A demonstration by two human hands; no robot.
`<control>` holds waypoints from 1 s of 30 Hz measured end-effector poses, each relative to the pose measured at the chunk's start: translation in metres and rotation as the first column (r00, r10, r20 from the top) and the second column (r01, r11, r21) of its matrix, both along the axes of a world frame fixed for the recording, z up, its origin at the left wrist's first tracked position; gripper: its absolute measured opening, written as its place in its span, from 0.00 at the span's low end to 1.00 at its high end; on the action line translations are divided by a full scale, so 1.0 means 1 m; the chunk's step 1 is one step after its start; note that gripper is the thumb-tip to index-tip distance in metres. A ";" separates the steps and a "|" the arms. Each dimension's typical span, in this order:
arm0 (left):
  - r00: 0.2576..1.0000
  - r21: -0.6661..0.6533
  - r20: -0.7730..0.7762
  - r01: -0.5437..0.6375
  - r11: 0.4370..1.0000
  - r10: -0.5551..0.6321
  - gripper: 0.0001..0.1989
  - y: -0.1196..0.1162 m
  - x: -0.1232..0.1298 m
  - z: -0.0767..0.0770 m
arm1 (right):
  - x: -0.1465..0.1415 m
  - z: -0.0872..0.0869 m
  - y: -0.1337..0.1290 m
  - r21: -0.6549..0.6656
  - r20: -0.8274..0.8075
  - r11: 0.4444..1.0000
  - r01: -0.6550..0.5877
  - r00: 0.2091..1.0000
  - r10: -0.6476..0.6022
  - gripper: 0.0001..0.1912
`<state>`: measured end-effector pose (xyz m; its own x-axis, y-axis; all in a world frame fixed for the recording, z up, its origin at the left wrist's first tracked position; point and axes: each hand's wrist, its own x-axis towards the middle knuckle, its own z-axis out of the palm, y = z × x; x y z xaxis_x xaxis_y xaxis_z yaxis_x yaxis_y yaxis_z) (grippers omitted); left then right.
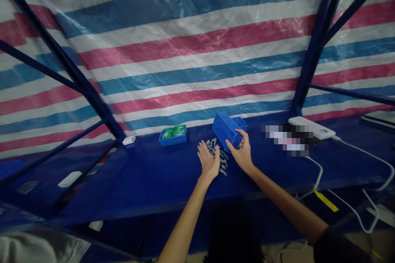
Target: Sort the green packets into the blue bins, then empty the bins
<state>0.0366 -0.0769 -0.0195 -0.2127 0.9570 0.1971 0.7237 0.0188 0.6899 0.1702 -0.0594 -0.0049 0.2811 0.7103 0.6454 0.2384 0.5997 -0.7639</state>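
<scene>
My right hand (pixel 242 152) grips a blue plastic bin (pixel 226 129) by its near right side, with the thumb in front. The bin is tilted up on edge, and its inside is turned away from me. Beside it on the dark blue shelf (pixel 148 176) lies a loose pile of small grey, shiny pieces (pixel 222 160), too small to name. My left hand (pixel 210 161) rests at the left edge of this pile. Its fingers are stretched out and the thumb is apart; part of the pile is hidden behind it.
Another blue bin (pixel 242 122) stands behind the tilted one. To the left, a blue tray (pixel 173 141) holds green, glossy packets. A small white block (pixel 128 140) lies by the left post. On the right are a white power strip (pixel 311 127), white cables (pixel 367 148) and a blurred-out item.
</scene>
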 end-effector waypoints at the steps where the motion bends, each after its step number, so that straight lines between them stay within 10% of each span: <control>1: 1.000 0.048 -0.011 0.005 0.999 -0.004 0.39 0.001 0.001 0.002 | 0.001 0.001 0.000 -0.015 -0.034 1.000 -0.019 0.999 0.018 0.27; 6: 0.872 0.322 -0.447 0.364 0.874 -0.199 0.28 -0.004 -0.021 0.035 | 0.006 0.008 0.001 -0.052 -0.300 0.990 -0.134 0.947 0.113 0.31; 11: 0.585 0.165 -0.744 0.630 0.759 -0.323 0.19 0.001 -0.044 0.065 | 0.006 0.006 0.007 -0.111 -0.372 0.945 -0.309 0.894 0.248 0.28; 21: 0.661 0.246 -0.750 0.308 0.919 -0.021 0.14 0.081 -0.054 0.092 | 0.011 0.005 0.003 -0.104 -0.128 0.983 -0.150 0.982 0.137 0.26; 30: 0.631 -0.053 -0.765 0.133 0.990 -0.125 0.16 0.105 -0.056 0.064 | 0.014 -0.004 0.015 -0.112 -0.036 0.994 -0.005 0.999 0.001 0.17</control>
